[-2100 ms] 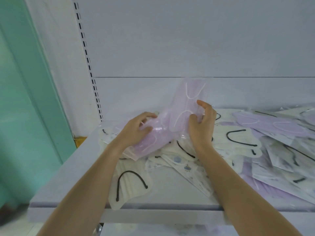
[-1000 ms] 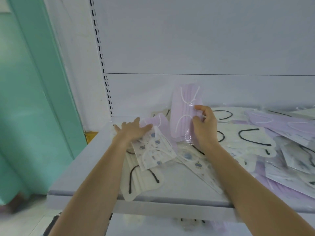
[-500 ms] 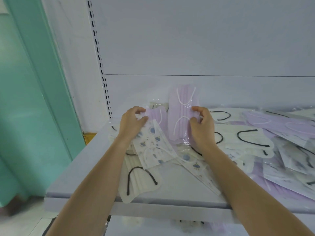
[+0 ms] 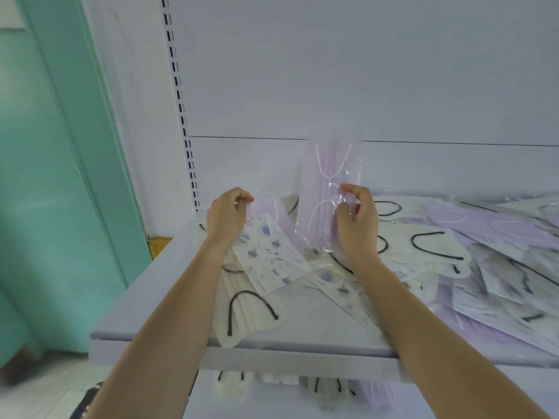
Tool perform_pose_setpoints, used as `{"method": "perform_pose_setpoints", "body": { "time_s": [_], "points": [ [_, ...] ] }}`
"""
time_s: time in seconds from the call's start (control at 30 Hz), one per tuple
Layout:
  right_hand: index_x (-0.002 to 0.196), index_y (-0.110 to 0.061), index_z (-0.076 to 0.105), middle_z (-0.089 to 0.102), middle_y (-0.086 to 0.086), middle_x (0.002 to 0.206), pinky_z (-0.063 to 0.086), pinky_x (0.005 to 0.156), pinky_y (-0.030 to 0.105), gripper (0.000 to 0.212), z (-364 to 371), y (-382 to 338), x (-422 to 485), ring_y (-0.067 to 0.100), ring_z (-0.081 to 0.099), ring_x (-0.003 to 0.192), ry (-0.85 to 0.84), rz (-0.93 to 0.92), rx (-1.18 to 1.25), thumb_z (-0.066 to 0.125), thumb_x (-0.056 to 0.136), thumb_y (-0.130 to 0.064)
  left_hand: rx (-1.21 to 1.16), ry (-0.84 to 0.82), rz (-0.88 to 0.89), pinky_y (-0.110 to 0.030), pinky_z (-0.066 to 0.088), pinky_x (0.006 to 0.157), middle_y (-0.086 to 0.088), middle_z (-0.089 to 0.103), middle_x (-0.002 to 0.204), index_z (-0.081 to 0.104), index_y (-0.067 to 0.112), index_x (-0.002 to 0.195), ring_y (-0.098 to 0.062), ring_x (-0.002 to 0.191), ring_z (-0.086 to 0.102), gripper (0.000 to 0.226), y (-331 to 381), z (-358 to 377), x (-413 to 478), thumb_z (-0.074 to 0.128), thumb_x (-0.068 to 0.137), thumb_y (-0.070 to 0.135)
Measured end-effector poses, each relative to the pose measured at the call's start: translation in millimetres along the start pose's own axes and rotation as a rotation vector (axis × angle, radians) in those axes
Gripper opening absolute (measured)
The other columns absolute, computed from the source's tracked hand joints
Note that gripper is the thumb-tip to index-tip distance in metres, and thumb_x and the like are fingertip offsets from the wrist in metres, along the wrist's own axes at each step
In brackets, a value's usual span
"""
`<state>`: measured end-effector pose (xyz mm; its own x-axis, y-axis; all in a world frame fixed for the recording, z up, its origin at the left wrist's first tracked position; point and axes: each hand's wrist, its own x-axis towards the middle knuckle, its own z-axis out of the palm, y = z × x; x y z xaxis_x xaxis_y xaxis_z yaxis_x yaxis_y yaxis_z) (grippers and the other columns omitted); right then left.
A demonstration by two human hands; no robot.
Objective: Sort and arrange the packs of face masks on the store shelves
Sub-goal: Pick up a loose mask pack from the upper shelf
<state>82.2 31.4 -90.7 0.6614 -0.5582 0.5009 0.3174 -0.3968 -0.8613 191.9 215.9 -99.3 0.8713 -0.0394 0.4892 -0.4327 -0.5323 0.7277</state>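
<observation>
At the left end of the shelf (image 4: pixel 169 285), we are standing a lilac pack (image 4: pixel 323 189) upright before the back panel (image 4: pixel 423 164), our right hand (image 4: pixel 358 225) now holding it alone, grip clamped on its edge. Our left hand (image 4: pixel 227 217), having let go, is pinching the corner of a second lilac pack (image 4: pixel 264 207) beside a printed pack (image 4: pixel 269 255), suggesting the lilac ones are being gathered while the mixed heap (image 4: pixel 453 246) is waiting.

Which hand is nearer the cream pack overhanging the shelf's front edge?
Left. The left hand sits behind the cream pack; the right hand is farther right, holding the upright purple pack.
</observation>
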Motion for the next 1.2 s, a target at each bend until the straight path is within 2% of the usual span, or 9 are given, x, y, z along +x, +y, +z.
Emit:
{"method": "perform_pose_setpoints", "body": {
  "time_s": [0.2,0.37,0.57,0.7,0.83,0.93,1.0,1.07,1.2],
  "points": [
    [0.106,-0.029,0.054,0.056,-0.011,0.108,0.039,0.067,0.006,0.037,-4.0,-29.6,14.8,-0.002,0.043,0.066,0.060,-0.048,0.060,0.043,0.088,0.002,0.196,-0.135,0.269,-0.030,0.047,0.086,0.008,0.036,0.141,0.041,0.021,0.140,-0.013,0.093,0.057,0.054,22.6,-20.8,12.8,0.054,0.091,0.005],
    [0.116,-0.013,0.057,0.055,-0.010,0.104,0.038,0.061,-0.002,0.039,-9.5,-44.7,21.9,-0.022,0.048,0.066,0.005,0.041,0.184,0.042,0.087,0.008,-0.235,-0.094,0.262,-0.005,0.043,0.073,0.004,0.036,0.140,0.040,0.018,0.138,-0.015,0.083,0.059,0.056,56.3,-37.9,18.8,0.056,0.088,-0.003],
    [0.109,-0.023,0.058,0.056,-0.009,0.112,0.045,0.080,0.012,0.039,-10.0,-59.4,17.5,0.004,0.056,0.093,-0.115,0.074,0.283,0.047,0.086,0.007,-0.724,-0.200,0.122,-0.027,0.050,0.088,0.022,0.057,0.095,0.042,0.024,0.136,-0.010,0.082,0.055,0.058,100.7,-36.7,8.4,0.051,0.088,-0.006],
    [0.109,-0.020,0.059,0.057,-0.011,0.110,0.044,0.099,0.026,0.041,-8.8,-67.5,27.8,0.011,0.054,0.111,-0.106,0.061,0.338,0.046,0.084,0.009,-0.772,-0.207,0.089,-0.028,0.054,0.083,0.012,0.051,0.124,0.039,0.017,0.140,-0.014,0.095,0.060,0.061,121.8,-31.1,16.3,0.046,0.086,-0.011],
    [0.120,-0.015,0.056,0.053,-0.009,0.114,0.041,0.069,0.001,0.043,-12.4,-67.9,36.1,-0.007,0.049,0.075,-0.069,0.035,0.199,0.041,0.087,0.008,-0.874,-0.285,-0.003,-0.026,0.046,0.079,0.002,0.058,0.117,0.049,0.015,0.132,-0.011,0.093,0.058,0.038,129.0,-16.5,18.8,0.047,0.094,0.017],
    [0.117,-0.019,0.055,0.054,-0.010,0.104,0.039,0.057,-0.001,0.040,-21.1,-58.3,38.3,-0.012,0.051,0.060,-0.093,0.010,0.117,0.040,0.089,0.006,-0.757,-0.346,0.024,-0.027,0.042,0.084,0.000,0.050,0.118,0.033,0.036,0.141,-0.015,0.108,0.048,0.053,127.0,-2.3,10.2,0.053,0.095,0.020],
    [0.120,-0.019,0.053,0.054,-0.004,0.105,0.046,0.061,0.009,0.039,-27.6,-54.2,39.1,-0.008,0.055,0.067,-0.146,0.006,0.061,0.039,0.091,0.003,-0.548,-0.268,0.174,-0.025,0.047,0.088,0.006,0.041,0.137,0.029,0.035,0.144,-0.011,0.125,0.039,0.067,127.5,5.0,5.7,0.052,0.091,0.002],
    [0.132,-0.019,0.045,0.046,0.001,0.127,0.051,0.083,0.027,0.042,-38.2,-47.2,41.4,0.007,0.053,0.104,-0.211,-0.044,-0.110,0.044,0.093,-0.004,-0.418,-0.070,0.266,-0.028,0.048,0.093,0.008,0.041,0.142,0.040,0.025,0.140,-0.024,0.127,0.046,0.063,131.0,10.4,8.1,0.043,0.087,-0.009],
    [0.138,-0.018,0.042,0.033,0.007,0.142,0.027,0.110,0.030,0.048,-64.7,-23.8,18.2,0.023,0.034,0.131,-0.425,-0.211,-0.429,0.055,0.093,-0.022,-0.294,0.318,0.240,-0.018,0.034,0.105,-0.005,0.051,0.132,0.052,0.007,0.129,-0.019,0.123,0.048,0.047,134.5,8.2,18.9,0.033,0.090,-0.010]
  ]
}}
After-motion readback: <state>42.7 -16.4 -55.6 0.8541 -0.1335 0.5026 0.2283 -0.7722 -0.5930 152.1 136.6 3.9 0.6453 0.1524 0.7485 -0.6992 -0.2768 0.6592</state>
